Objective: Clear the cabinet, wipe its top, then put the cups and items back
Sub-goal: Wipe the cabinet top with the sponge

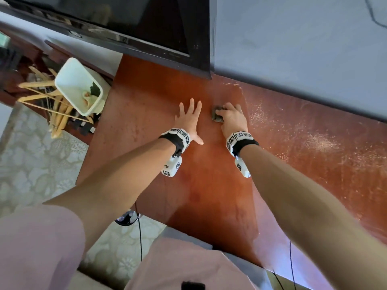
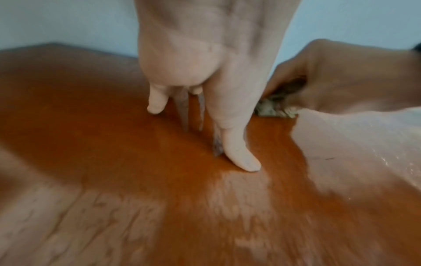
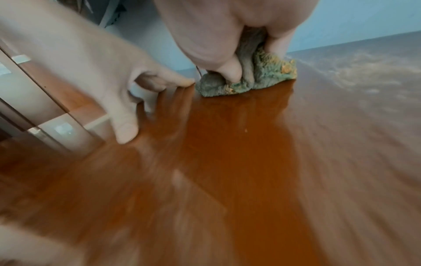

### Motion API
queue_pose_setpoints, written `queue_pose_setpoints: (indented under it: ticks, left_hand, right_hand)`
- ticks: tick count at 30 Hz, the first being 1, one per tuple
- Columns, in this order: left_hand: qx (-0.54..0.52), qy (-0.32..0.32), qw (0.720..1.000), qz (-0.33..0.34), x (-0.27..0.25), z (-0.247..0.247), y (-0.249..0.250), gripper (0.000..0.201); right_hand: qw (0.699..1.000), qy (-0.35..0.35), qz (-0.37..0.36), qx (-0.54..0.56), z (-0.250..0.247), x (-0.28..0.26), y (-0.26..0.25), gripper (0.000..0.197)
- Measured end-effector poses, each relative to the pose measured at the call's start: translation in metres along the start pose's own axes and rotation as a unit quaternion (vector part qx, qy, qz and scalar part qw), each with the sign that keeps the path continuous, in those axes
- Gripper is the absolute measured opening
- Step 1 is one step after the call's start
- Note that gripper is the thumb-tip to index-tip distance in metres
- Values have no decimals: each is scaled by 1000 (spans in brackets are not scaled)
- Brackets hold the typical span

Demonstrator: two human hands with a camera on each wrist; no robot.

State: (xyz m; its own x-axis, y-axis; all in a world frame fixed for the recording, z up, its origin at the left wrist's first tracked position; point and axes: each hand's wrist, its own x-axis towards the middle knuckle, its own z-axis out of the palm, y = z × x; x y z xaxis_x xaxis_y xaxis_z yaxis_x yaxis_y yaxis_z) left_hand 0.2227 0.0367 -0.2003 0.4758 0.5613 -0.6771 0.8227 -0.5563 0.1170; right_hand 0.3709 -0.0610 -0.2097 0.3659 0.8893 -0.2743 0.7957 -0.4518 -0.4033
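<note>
Cabinet top (image 1: 209,185), reddish wood, shows pale dust to the right of a bunched grey-green cloth (image 1: 217,116), which the right hand (image 1: 232,120) grips with curled fingers and presses down near the wall. Just beside it, the left hand (image 1: 189,120) lies flat, fingers spread and straight, holding nothing. A black television (image 1: 146,28) overhangs the back edge; a white waste bin (image 1: 69,80) and wooden hangers (image 1: 41,88) sit off the left end.

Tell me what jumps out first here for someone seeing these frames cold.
The two bare forearms reaching over the red-brown cabinet top: the right hand grips a bunched grey-green rag near the back wall, and the left hand lies flat beside it, fingers spread. Right of the rag the wood carries a pale dusty film; left of it the wood looks darker and clean. A black TV hangs over the back edge.
</note>
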Motion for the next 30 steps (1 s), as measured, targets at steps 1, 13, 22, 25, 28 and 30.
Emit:
queue_pose_setpoints:
  ticks: [1,13,22,25,28,30]
  left_hand:
    - [-4,4,1000,3,1,2,-1,157]
    - [-29,-2,1000,-3,9,3,-6,158]
    - [-47,-1,999,-3,12,3,-10,160]
    - [-40,-4,999,-5,12,1,-10,161]
    - [-28,-5,1000,-9,11,0,-10,162]
    - [-30,-7,1000,-7,10,-1,-11,161]
  right_hand:
    - [1000,2,0,-1,-5,15,-2,38]
    - [997,43,56,22,-31,165,-14,27]
    - [999,25,8,-21,-27,122,-17,25]
    - [998,6,-25,-52,-16,78,-18,26]
    - [998,-8,-34,-56,5,19,-20,34]
    - [998,-23,-30,-57,22,-21,-21,41]
